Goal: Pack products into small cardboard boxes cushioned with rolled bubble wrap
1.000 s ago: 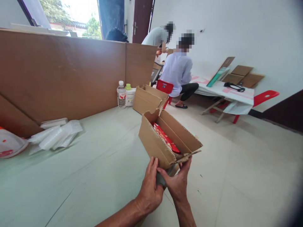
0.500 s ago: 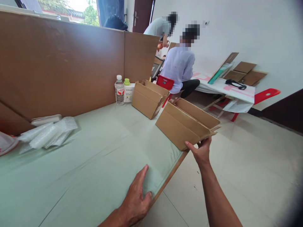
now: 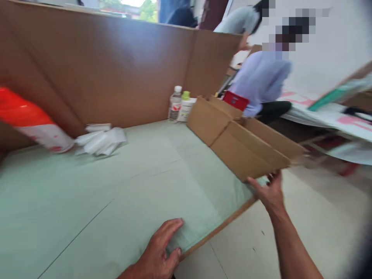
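Two cardboard boxes stand end to end along the table's right side: a nearer cardboard box [image 3: 250, 151] and a farther cardboard box [image 3: 207, 120], their ends meeting. My right hand [image 3: 270, 192] is at the near end of the nearer box, with its thumb at the lower corner and its fingers spread against the end face. Over the green tabletop [image 3: 139, 201], close to the front edge, my left hand [image 3: 161, 248] is open and holds nothing, its thumb apart from the fingers.
A clear bottle [image 3: 175, 106] and a white bottle with a green cap [image 3: 185, 108] stand behind the boxes. Bubble-wrap pieces [image 3: 101, 141] and a red-and-white bag [image 3: 37, 124] lie at left. A tall cardboard panel [image 3: 130, 77] borders the back. Two people [image 3: 258, 81] are beyond.
My right hand has moved the nearer box up against the farther one, closing the gap. The view has swung left, bringing more of the red-and-white bag into sight. My left hand stays open.
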Demonstrator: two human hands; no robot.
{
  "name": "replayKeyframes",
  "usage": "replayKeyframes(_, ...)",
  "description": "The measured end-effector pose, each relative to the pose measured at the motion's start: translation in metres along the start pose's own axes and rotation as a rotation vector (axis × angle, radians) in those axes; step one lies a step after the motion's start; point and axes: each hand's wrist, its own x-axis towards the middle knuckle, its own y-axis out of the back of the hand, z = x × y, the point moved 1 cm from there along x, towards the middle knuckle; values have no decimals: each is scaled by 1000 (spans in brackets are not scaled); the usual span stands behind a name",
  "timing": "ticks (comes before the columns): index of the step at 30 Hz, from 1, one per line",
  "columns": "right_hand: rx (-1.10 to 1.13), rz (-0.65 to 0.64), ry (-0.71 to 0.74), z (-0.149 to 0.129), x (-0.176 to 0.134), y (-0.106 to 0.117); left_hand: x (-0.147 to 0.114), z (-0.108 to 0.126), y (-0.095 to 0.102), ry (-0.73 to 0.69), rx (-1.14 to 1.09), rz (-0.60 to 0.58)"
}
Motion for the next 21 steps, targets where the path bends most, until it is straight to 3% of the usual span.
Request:
replayKeyframes(2, -110, 90, -91, -1, -35, -14, -4, 10, 15, -46, 62, 63)
replayKeyframes(4, -167, -1, 52, -5, -72, -44, -11, 17, 32, -33, 125, 132)
replayKeyframes(7, -192, -368, 572, -35, -134, -114, -29, 20, 59, 30, 175, 233)
replayKeyframes(10, -44, -589, 1048, -96, -204, -179, -54, 15, 97, 30, 268, 333)
replayKeyframes(11, 18, -658, 1173, -118, -226, -195, -65, 14, 118, 38, 354, 406)
replayKeyframes(13, 124, -817, 1379, -159, -266, -217, -93, 17, 172, 97, 616, 659)
replayKeyframes(16, 212, -970, 1499, -198, -301, -234, -145, 45, 271, 280, 1073, 1120)
replayKeyframes(19, 236, -957, 1448, -214, -311, -245, -192, 84, 356, 569, 1415, 1272)
replayKeyframes(21, 221, -935, 1403, -219, -311, -248, -216, 102, 390, 814, 1480, 1223)
